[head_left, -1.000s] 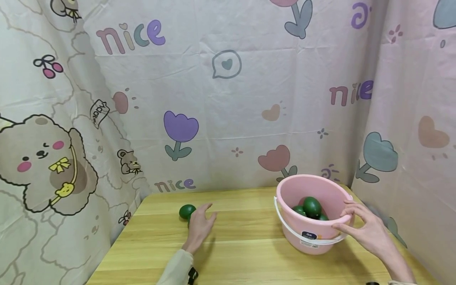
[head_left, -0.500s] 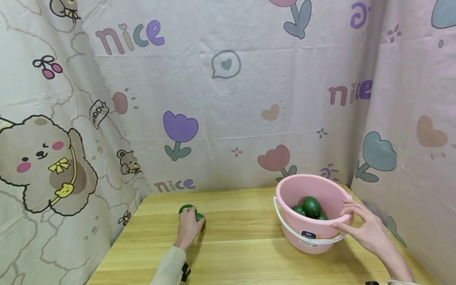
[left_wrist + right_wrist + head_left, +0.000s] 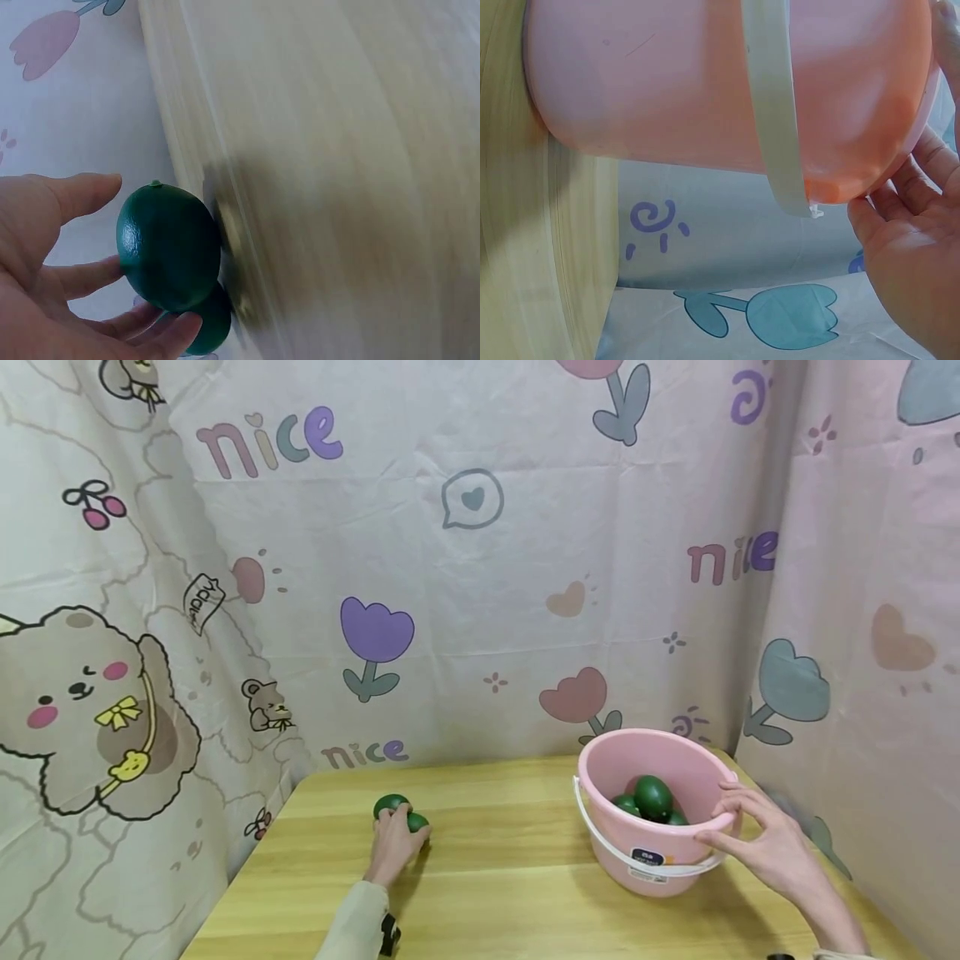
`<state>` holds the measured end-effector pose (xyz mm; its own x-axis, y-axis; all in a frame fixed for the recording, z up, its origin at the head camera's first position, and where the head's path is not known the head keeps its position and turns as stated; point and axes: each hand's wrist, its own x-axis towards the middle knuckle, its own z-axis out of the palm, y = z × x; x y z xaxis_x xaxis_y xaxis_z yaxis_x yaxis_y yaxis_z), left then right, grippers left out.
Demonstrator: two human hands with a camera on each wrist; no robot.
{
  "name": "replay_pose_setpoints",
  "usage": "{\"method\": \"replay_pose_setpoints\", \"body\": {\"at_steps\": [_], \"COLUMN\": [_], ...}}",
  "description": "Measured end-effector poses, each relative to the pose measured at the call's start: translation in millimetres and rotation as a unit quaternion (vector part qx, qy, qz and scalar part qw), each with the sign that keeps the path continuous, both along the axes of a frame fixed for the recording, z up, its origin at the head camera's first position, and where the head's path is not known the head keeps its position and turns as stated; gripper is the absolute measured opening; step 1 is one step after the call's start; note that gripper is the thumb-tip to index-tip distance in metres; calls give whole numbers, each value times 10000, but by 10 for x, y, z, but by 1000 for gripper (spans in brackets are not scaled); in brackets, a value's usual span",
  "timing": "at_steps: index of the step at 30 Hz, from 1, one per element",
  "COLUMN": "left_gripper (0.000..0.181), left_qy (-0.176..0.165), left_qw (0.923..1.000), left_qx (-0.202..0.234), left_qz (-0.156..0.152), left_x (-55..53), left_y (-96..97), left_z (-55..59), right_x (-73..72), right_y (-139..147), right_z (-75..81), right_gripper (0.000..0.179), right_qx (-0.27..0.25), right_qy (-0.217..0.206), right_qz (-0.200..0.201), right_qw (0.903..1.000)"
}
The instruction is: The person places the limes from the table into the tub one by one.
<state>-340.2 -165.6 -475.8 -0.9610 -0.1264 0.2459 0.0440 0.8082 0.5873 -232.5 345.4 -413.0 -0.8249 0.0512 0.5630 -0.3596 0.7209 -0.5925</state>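
In the head view my left hand reaches over two dark green limes at the table's left side, the nearer lime and the farther lime. Seen from the left wrist, its fingers touch the nearer lime, while the thumb stands a little apart from it. The other lime is partly hidden behind. My right hand grips the rim of a pink bucket, thumb outside and fingers over the edge. Several more limes lie inside the bucket.
The bucket's white handle hangs down across its front. Both hands work over a light wooden table. Printed curtain stands along the table's back, left and right sides.
My left hand has moved left and down onto the two limes, its fingers now around the nearer one. The right hand keeps its grip on the bucket. The view has shifted slightly.
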Motion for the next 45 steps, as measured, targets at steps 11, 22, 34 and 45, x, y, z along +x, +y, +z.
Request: {"method": "replay_pose_setpoints", "body": {"at_steps": [11, 22, 34, 45], "left_gripper": [67, 79, 76, 70], "left_qy": [-425, -777, -676, -411], "left_qw": [9947, 9838, 9837, 9774], "left_qx": [932, 1607, 1643, 2053], "left_qz": [-37, 151, 266, 303], "left_x": [24, 21, 28, -16], "left_y": [-53, -52, -48, 73], "left_z": [-79, -118, -113, -54], "right_x": [12, 20, 27, 8], "right_y": [-7, 7, -7, -8], "right_z": [-8, -29, 16, 11], "right_gripper": [33, 29, 31, 31], "right_qx": [-24, 81, -12, -43], "right_qy": [-31, 159, -134, 31], "right_qz": [41, -60, 14, 27], "right_qw": [10000, 9998, 9999, 10000]}}
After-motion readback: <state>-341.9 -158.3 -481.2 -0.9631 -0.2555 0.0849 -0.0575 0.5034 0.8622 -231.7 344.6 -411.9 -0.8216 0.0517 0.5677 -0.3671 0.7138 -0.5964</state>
